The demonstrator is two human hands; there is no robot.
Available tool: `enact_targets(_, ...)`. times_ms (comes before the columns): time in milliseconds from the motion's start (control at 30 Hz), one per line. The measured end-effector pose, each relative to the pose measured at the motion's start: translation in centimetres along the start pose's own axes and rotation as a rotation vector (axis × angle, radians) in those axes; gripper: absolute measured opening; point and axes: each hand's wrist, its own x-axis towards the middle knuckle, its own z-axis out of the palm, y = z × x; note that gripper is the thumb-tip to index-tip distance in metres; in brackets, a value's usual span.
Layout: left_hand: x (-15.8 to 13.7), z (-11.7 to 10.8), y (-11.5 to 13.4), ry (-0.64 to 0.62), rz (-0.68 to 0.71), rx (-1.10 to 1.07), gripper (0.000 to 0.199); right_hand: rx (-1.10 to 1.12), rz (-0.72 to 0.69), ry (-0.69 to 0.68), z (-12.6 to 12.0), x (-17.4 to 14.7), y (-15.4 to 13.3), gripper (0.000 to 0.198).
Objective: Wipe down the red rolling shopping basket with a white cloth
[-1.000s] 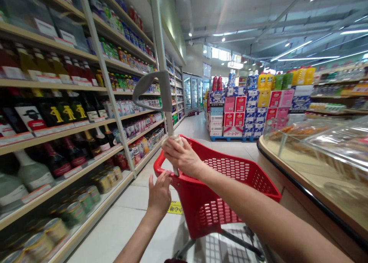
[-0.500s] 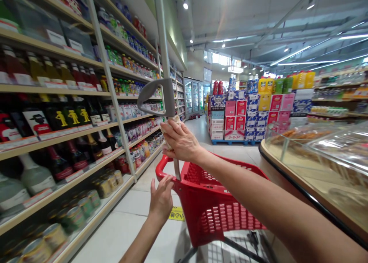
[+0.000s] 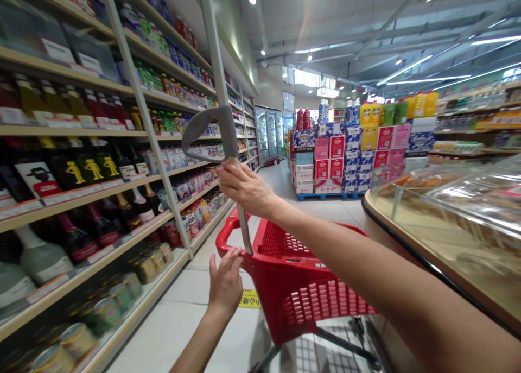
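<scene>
A red plastic shopping cart stands before me, with a metal pole rising from its handle corner. On the pole is a grey loop handle. My right hand is closed around the pole just under that loop. Between palm and pole sits a crumpled beige cloth, mostly covered by my fingers. Lower down, my left hand grips the cart's red rim beside the pole's base, its fingers bent over the edge and the thumb partly raised.
Shelves of bottles and cans line the left side. At right is a curved counter with glass and covered food. Stacked boxes stand on blue pallets ahead. A yellow floor sticker lies beside the cart.
My right hand has slid up the pole, closer to the grey loop, and more of the pole shows beneath it. My left hand stays at the rim. The view has shifted slightly.
</scene>
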Motion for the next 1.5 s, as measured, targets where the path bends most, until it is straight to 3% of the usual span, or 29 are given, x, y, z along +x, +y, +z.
enact_targets(200, -0.1, 0.3, -0.3, -0.040, 0.023, 0.029, 0.051, 0.033, -0.208, -0.133, 1.4, -5.1, -2.5, 0.025)
enact_targets(400, -0.4, 0.4, -0.5, -0.047, 0.052, 0.047, 0.044, 0.010, 0.029, -0.024, 1.7, -5.0, -2.8, 0.029)
enact_targets(533, -0.5, 0.4, -0.6, -0.055, 0.065, 0.049, 0.043, 0.096, -0.125, -0.091, 2.7, -8.4, -5.0, 0.028)
enact_targets(600, -0.5, 0.4, -0.5, -0.051, 0.064, 0.045, 0.043, 0.119, -0.108, -0.082, 2.7, -9.1, -5.1, 0.028)
enact_targets(733, -0.5, 0.3, 0.0, -0.036, 0.045, 0.052, 0.041, 0.121, 0.164, 0.025, 2.3, -8.0, -3.9, 0.031)
enact_targets(833, -0.5, 0.4, 0.2, -0.020, 0.051, 0.058, 0.041, 0.187, 0.303, 0.014, 3.3, -9.3, -6.1, 0.029)
enact_targets(900, -0.5, 0.4, 0.3, -0.006, 0.059, 0.065, 0.039, 0.244, 0.432, -0.062, 4.4, -12.0, -9.1, 0.030)
enact_targets(1000, -0.5, 0.2, 0.2, 0.000, 0.061, 0.079, 0.034, 0.277, 0.761, -0.149, 5.1, -17.5, -12.8, 0.041)
enact_targets(1067, -0.5, 0.0, 0.1, -0.005, 0.065, 0.077, 0.034, 0.266, 0.925, -0.177, 4.6, -21.4, -13.3, 0.047)
enact_targets(1167, -0.6, 0.0, 0.4, 0.014, 0.065, 0.068, 0.037, 0.218, 1.088, -0.224, 3.0, -25.9, -11.8, 0.050)
enact_targets(1233, -0.6, 0.2, 1.4, 0.061, 0.065, 0.059, 0.039, 0.193, 1.155, -0.264, 2.1, -26.8, -11.0, 0.050)
enact_targets(1333, -0.2, 1.2, 4.1, 0.082, 0.149, 0.003, 0.039, 0.217, 1.139, -0.309, 1.8, -25.2, -11.5, 0.050)
enact_targets(1500, 1.6, 3.3, 7.5, -0.126, 0.180, 0.028, 0.040, 0.285, 1.120, -0.331, 2.2, -21.6, -13.0, 0.056)
